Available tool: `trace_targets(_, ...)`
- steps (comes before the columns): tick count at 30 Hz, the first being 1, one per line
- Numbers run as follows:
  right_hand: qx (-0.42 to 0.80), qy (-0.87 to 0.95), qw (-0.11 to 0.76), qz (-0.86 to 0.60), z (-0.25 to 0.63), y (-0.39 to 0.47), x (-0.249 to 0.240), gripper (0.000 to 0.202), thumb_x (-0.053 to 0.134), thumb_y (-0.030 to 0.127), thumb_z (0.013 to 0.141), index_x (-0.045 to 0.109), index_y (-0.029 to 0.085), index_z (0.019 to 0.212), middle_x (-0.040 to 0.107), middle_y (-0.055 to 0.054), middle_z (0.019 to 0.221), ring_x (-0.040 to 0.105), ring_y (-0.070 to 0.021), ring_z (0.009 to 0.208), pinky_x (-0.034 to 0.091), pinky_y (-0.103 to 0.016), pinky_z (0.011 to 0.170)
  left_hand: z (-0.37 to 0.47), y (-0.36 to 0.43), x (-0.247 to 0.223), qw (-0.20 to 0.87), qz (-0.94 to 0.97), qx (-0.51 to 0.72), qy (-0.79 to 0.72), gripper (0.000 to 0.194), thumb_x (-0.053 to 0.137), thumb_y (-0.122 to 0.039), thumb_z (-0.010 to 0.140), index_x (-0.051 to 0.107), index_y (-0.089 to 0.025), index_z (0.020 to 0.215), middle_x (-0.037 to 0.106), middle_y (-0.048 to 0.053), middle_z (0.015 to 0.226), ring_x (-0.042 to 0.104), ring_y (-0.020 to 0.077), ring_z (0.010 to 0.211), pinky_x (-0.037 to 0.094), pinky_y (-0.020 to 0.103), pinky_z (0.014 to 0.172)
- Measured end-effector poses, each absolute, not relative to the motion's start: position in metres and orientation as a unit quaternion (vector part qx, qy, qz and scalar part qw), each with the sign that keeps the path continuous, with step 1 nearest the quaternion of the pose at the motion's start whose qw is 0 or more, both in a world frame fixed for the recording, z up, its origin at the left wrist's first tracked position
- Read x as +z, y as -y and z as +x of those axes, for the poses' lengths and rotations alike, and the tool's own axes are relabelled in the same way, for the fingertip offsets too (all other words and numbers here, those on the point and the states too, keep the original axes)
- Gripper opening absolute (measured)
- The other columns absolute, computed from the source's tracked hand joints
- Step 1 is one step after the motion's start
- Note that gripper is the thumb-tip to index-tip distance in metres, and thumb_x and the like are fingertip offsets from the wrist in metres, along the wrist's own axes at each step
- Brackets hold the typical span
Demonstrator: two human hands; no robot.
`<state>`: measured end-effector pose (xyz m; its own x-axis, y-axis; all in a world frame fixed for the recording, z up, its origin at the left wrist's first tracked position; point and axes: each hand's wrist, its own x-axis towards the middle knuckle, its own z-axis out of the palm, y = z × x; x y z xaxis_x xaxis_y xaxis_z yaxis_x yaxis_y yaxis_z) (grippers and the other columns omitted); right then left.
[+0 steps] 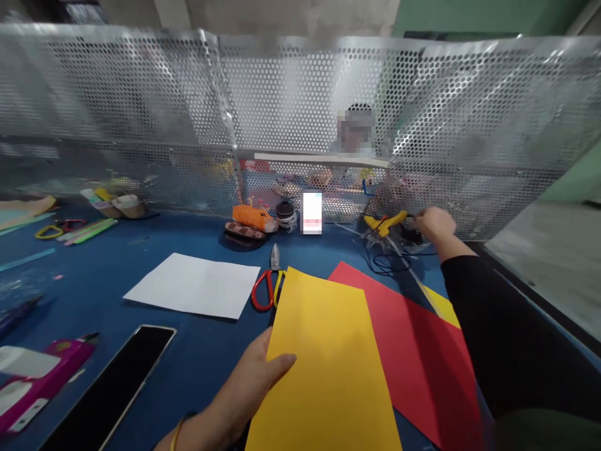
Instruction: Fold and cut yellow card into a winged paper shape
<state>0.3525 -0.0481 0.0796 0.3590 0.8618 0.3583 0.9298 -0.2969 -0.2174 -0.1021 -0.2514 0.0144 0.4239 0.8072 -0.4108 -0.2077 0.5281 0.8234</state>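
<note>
My left hand (253,379) grips the left edge of a yellow sheet (328,363), thumb on top and the other fingers hidden beneath. Under and to the right of it lies a red sheet (417,357). My right hand (434,227) reaches to the back right beside a dark object (411,235) and a yellow tool (385,222); its fingers are bent together, and what they hold is too small to tell. Scissors with red and yellow handles (263,291) lie just past the yellow sheet, partly covered by it. A white sheet (192,285) rests to their left.
A perforated metal screen (291,94) stands behind the blue table (154,241), with a person beyond it. Along it are an orange pouch (253,218), a black spool (285,213) and a lit screen (312,213). A black phone (113,388) and magenta case (56,376) lie front left.
</note>
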Motion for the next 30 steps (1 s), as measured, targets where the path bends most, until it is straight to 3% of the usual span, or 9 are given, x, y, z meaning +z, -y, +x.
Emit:
trace_targets(5,-0.008,0.496,0.223,-0.840,0.350,0.055,0.099,0.035,0.062,0.039,0.095,0.061,0.021,0.125,0.061,-0.008,0.129,0.063,-0.0223,0.108,0.055,-0.043,0.090,-0.103,0.252,0.024,0.773,0.337,0.304,-0.443,0.070,0.086,-0.039,0.064,0.063,-0.025,0.129,0.073,0.013,0.120,0.074,0.0370,0.097,0.057,0.046,0.079)
trace_targets(13,0.047,0.506,0.369,-0.778,0.310,0.083,0.128,0.036,0.061,0.040,0.095,0.061,0.019,0.124,0.062,-0.008,0.127,0.063,-0.0233,0.108,0.055,-0.044,0.090,-0.100,0.250,0.014,0.742,0.376,0.324,-0.450,0.076,0.081,-0.038,0.070,0.052,-0.020,0.138,0.067,0.017,0.130,0.069,0.0372,0.109,0.056,0.048,0.088)
trace_targets(17,0.094,0.510,0.458,-0.722,0.297,0.111,0.149,0.036,0.061,0.040,0.095,0.061,0.018,0.124,0.063,-0.008,0.125,0.064,-0.0224,0.106,0.055,-0.044,0.089,-0.102,0.253,0.019,0.516,0.502,0.440,-0.537,0.085,0.081,-0.036,0.068,0.047,-0.022,0.145,0.050,0.016,0.149,0.053,0.0392,0.132,0.043,0.053,0.108)
trace_targets(19,0.126,0.512,0.497,-0.689,0.290,0.128,0.159,0.036,0.062,0.040,0.095,0.060,0.017,0.124,0.064,-0.008,0.123,0.065,-0.0212,0.103,0.056,-0.043,0.087,-0.099,0.253,0.032,0.374,0.577,0.497,-0.529,0.072,0.082,-0.031,0.066,0.060,-0.024,0.135,0.046,0.010,0.154,0.037,0.0371,0.144,0.026,0.049,0.121)
trace_targets(20,0.145,0.514,0.514,-0.671,0.286,0.137,0.164,0.034,0.062,0.039,0.095,0.061,0.017,0.122,0.064,-0.008,0.120,0.065,-0.0200,0.100,0.057,-0.041,0.085,-0.095,0.250,0.041,0.363,0.605,0.506,-0.496,0.062,0.081,-0.030,0.070,0.065,-0.026,0.130,0.050,0.007,0.151,0.037,0.0343,0.145,0.023,0.046,0.123)
trace_targets(22,0.185,0.517,0.544,-0.634,0.276,0.155,0.172,0.027,0.062,0.037,0.095,0.064,0.016,0.111,0.067,-0.005,0.107,0.065,-0.0156,0.087,0.057,-0.035,0.075,-0.080,0.240,0.058,0.454,0.596,0.485,-0.450,0.037,0.075,-0.029,0.078,0.073,-0.026,0.115,0.066,0.007,0.133,0.052,0.0298,0.133,0.034,0.041,0.117)
trace_targets(24,0.228,0.520,0.569,-0.595,0.262,0.171,0.178,0.017,0.065,0.031,0.093,0.066,0.014,0.096,0.066,-0.001,0.087,0.060,-0.0101,0.071,0.053,-0.025,0.064,-0.055,0.224,0.071,0.601,0.512,0.461,-0.404,0.021,0.072,-0.026,0.084,0.075,-0.022,0.104,0.071,0.009,0.120,0.060,0.0270,0.123,0.040,0.040,0.112)
trace_targets(27,0.297,0.517,0.586,-0.548,0.238,0.191,0.179,0.012,0.071,0.025,0.085,0.068,0.015,0.081,0.060,0.001,0.066,0.052,-0.0071,0.057,0.044,-0.018,0.051,-0.014,0.201,0.081,0.733,0.385,0.477,-0.295,0.017,0.077,-0.017,0.080,0.073,-0.018,0.097,0.073,0.010,0.112,0.063,0.0226,0.119,0.041,0.035,0.111)
trace_targets(30,0.359,0.511,0.574,-0.529,0.218,0.207,0.169,0.016,0.076,0.031,0.078,0.070,0.016,0.079,0.059,0.000,0.060,0.053,-0.0088,0.054,0.044,-0.019,0.046,0.014,0.194,0.084,0.769,0.366,0.466,-0.238,0.017,0.076,-0.028,0.084,0.070,-0.016,0.096,0.073,0.011,0.110,0.070,0.0216,0.108,0.049,0.036,0.104)
